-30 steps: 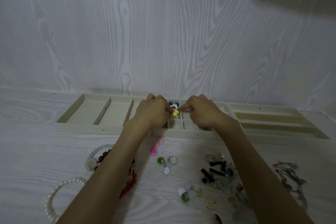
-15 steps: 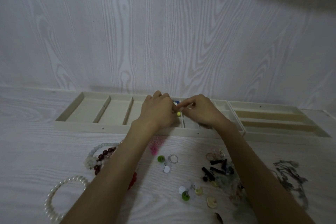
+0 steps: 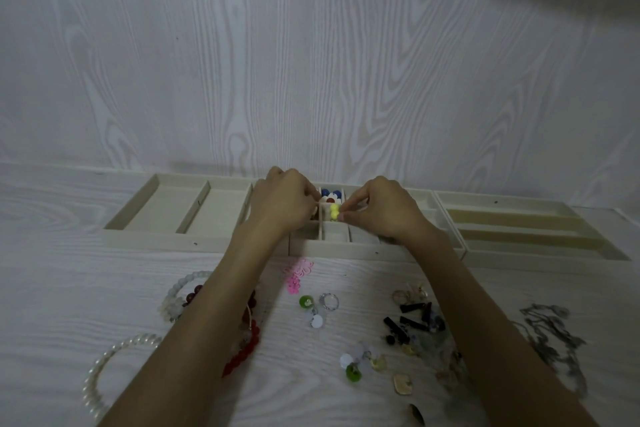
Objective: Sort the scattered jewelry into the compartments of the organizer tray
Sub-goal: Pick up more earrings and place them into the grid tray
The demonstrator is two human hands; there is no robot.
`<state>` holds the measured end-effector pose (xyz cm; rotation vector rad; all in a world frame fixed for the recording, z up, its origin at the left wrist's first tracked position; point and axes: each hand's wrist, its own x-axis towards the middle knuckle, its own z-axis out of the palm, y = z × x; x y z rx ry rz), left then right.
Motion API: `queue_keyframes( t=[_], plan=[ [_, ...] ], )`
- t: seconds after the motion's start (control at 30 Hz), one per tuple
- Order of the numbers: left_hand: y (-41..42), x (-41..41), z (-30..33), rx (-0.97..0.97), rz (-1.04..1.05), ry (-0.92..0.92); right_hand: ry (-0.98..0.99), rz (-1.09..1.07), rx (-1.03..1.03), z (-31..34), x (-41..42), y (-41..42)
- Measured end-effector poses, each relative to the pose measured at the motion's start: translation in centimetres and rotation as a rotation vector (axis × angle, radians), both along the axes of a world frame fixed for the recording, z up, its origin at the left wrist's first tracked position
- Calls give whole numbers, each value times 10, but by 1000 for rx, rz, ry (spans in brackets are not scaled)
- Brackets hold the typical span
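A cream organizer tray (image 3: 159, 236) lies along the wall, split into long and small compartments. Both hands hover over its small middle cells. My right hand (image 3: 384, 211) pinches a small yellow bead piece (image 3: 334, 211) between thumb and forefinger, above a cell divider. My left hand (image 3: 284, 204) is curled beside it, fingertips close to the yellow piece; whether it holds anything is hidden. A blue, white and red flower piece (image 3: 330, 195) lies in the cell just behind. Scattered jewelry lies on the table in front.
In front of the tray lie a pearl bracelet (image 3: 104, 367), red beads (image 3: 242, 354), a pink charm (image 3: 298, 272), a green bead (image 3: 306, 302), a silver ring (image 3: 329, 302), black pieces (image 3: 408, 321) and a grey chain (image 3: 550, 336). A second tray (image 3: 519, 229) stands on the right.
The hands drew slightly apart, so the yellow piece and the flower piece show more clearly between them. The yellow piece stays pinched in my right fingers over the middle cells.
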<state>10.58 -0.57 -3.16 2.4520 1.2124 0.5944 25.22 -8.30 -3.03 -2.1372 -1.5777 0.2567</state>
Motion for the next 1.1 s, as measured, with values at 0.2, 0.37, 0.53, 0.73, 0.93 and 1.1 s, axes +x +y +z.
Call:
queue_keyframes(
  t=[0.2, 0.37, 0.53, 0.73, 0.93, 1.1],
  plan=[
    [-6, 3, -2, 147, -54, 177, -115, 88, 2, 10, 5, -4],
    [-5, 5, -2, 77, -72, 155, -280, 169, -109, 15, 2, -5],
    [-4, 4, -4, 57, -78, 126, -283, 167, -99, 19, 1, -5],
    [2, -1, 7, 13, -12, -86, -188, 147, 1, 36, 9, -13],
    [-21, -37, 24, 2, -51, -78, -16, 279, -37, 55, -6, -51],
    [-51, -79, 15, -53, -27, -154, 30, 331, -136, 46, -29, -91]
  ],
)
